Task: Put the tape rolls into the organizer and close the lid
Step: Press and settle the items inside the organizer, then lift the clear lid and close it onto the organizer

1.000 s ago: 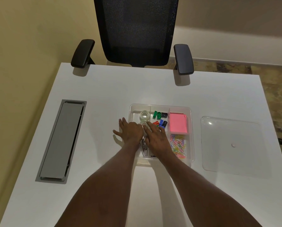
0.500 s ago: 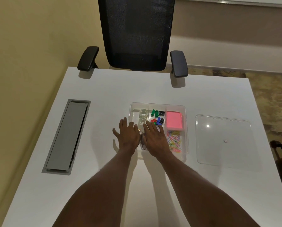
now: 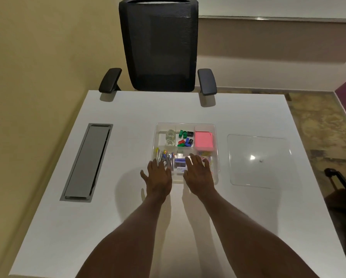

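Observation:
A clear plastic organizer sits uncovered in the middle of the white table. Two clear tape rolls lie one behind the other in its far left compartment. The clear square lid lies flat on the table to the organizer's right. My left hand is flat, fingers spread, over the organizer's near left corner. My right hand is flat over its near edge, fingers apart. Neither hand holds anything.
Other compartments hold coloured clips, a pink sticky-note pad, pens and paper clips. A grey cable hatch is set into the table's left side. A black mesh office chair stands behind the far edge.
Both hands have drawn back towards me from the middle of the organizer to its near edge, uncovering the pens and front compartments. The camera has tilted up.

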### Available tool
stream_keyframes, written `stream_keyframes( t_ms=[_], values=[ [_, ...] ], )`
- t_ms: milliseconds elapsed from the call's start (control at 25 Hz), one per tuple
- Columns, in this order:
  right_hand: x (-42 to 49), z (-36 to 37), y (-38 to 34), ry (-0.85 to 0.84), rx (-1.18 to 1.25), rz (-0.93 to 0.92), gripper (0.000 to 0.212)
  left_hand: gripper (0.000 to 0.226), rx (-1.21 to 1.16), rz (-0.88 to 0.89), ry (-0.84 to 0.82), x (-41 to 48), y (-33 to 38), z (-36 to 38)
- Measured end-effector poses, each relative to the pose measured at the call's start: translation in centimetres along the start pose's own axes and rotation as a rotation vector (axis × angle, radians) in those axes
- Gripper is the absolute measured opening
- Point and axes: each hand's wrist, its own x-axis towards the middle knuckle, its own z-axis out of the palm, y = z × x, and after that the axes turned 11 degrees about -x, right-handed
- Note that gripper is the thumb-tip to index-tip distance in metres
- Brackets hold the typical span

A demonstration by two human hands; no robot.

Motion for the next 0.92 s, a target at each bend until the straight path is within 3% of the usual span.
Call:
stream_keyframes(
  t_ms=[400, 680, 920],
  values=[
    [-7.5, 0.6, 11.0, -0.044, -0.053, 0.122, 0.05, 0.053, -0.034, 0.098, -0.035, -5.0, 10.2, 4.0],
    [-10.9, 1.4, 20.7, 0.073, -0.09, 0.273, 0.046, 0.049, -0.08, 0.215, -0.009, -6.2, 19.2, 8.1],
    [-9.7, 3.7, 29.1, -0.01, -0.016, 0.34, 0.05, 0.05, -0.141, 0.199, -0.077, -3.4, 24.8, 11.2]
  ],
)
